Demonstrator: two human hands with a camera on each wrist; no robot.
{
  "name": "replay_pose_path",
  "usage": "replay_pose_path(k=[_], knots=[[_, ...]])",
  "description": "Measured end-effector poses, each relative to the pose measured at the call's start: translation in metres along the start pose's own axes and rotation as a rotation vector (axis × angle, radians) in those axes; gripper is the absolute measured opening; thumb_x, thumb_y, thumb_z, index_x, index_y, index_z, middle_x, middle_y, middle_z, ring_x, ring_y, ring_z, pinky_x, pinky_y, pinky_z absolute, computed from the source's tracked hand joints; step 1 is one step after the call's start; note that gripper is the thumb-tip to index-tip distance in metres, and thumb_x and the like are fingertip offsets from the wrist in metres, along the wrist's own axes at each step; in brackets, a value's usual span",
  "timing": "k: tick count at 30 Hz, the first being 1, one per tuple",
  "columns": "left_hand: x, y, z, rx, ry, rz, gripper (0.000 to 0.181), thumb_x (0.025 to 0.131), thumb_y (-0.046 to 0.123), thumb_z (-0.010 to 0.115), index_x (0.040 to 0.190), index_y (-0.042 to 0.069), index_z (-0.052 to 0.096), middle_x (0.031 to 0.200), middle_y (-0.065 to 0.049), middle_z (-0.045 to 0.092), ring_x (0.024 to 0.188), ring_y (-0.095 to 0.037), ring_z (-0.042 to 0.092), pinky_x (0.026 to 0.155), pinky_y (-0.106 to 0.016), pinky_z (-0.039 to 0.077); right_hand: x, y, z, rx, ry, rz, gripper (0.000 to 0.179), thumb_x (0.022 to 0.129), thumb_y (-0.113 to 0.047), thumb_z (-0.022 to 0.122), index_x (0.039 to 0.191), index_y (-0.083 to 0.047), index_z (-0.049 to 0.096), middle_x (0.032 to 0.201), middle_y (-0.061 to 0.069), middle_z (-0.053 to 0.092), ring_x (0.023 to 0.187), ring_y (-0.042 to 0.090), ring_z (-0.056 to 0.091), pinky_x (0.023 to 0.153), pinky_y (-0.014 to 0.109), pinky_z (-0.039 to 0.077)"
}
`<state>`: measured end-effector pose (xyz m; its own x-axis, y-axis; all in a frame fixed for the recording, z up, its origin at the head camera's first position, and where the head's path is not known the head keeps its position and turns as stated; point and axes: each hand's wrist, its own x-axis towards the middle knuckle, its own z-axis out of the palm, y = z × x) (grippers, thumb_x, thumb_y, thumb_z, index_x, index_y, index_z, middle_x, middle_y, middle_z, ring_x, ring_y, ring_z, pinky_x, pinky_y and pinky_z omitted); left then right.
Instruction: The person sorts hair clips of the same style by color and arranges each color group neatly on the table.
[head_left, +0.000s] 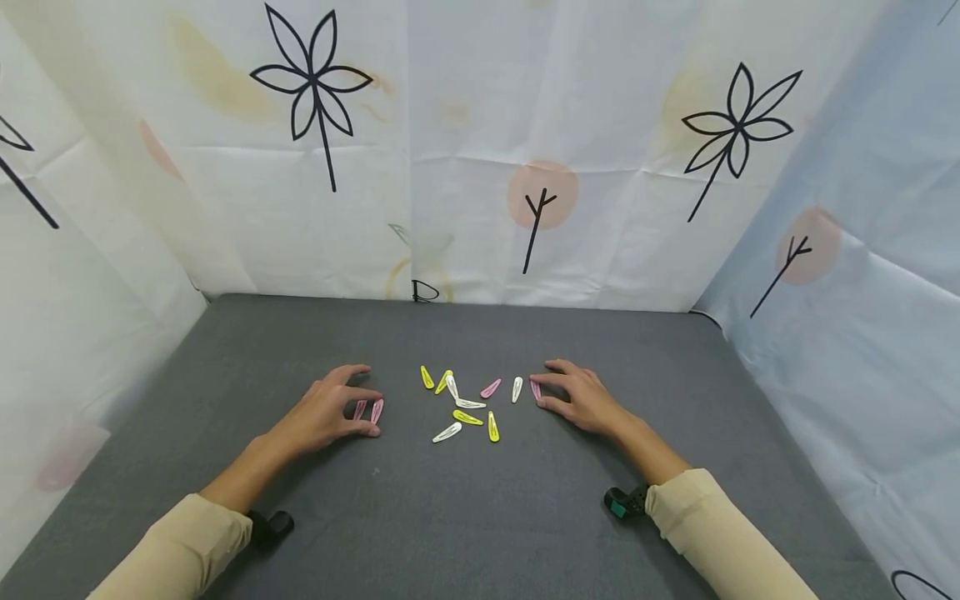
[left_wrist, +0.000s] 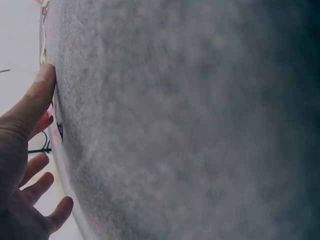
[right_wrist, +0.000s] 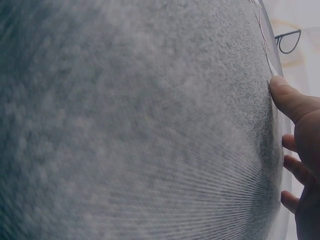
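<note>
At the left of the grey table, my left hand (head_left: pixel 330 410) pinches a pink snap hair clip (head_left: pixel 377 411) between thumb and index finger. A second pink hair clip (head_left: pixel 360 409) lies just inside that finger arch. On the other side, my right hand (head_left: pixel 583 398) holds another pink hair clip (head_left: pixel 536 389) by its ends with thumb and index finger. Beside it lies a white clip (head_left: pixel 517 389). In the left wrist view the thumb (left_wrist: pixel 37 97) hides most of what is at the fingertips. The right wrist view shows the right thumb (right_wrist: pixel 287 95) low over the tabletop.
Between the hands lie several loose clips, among them a yellow clip (head_left: pixel 467 417), a white clip (head_left: pixel 447 432) and a pink clip (head_left: pixel 491 388). The grey table (head_left: pixel 442 525) meets patterned white curtains (head_left: pixel 472 167) at the back and sides.
</note>
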<state>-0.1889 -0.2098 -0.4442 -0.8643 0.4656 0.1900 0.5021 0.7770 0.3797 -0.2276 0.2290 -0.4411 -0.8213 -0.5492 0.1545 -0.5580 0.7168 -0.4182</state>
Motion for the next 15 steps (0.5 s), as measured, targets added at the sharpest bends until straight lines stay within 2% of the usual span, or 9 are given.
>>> replay_pose_path(k=[6, 15], knots=[[0.0, -0.0017, -0.0024, -0.003, -0.032, -0.014, 0.053, 0.075, 0.041, 0.086, 0.117, 0.011, 0.075, 0.142, -0.022, 0.05, 0.133, -0.043, 0.043, 0.095, -0.067, 0.037, 0.0, 0.0001, 0.0, 0.003, -0.001, 0.0, 0.043, 0.093, -0.024, 0.071, 0.133, -0.009, 0.065, 0.143, 0.024, 0.049, 0.134, 0.043, 0.044, 0.105, 0.067, 0.026], [0.0012, -0.0028, -0.0035, -0.011, -0.046, -0.01, 0.053, 0.075, 0.042, 0.085, 0.118, 0.014, 0.075, 0.142, -0.022, 0.05, 0.133, -0.042, 0.043, 0.096, -0.067, 0.037, 0.0001, 0.0003, -0.0006, 0.002, -0.002, -0.008, 0.043, 0.093, -0.024, 0.071, 0.133, -0.009, 0.065, 0.143, 0.025, 0.049, 0.134, 0.043, 0.044, 0.105, 0.067, 0.026]])
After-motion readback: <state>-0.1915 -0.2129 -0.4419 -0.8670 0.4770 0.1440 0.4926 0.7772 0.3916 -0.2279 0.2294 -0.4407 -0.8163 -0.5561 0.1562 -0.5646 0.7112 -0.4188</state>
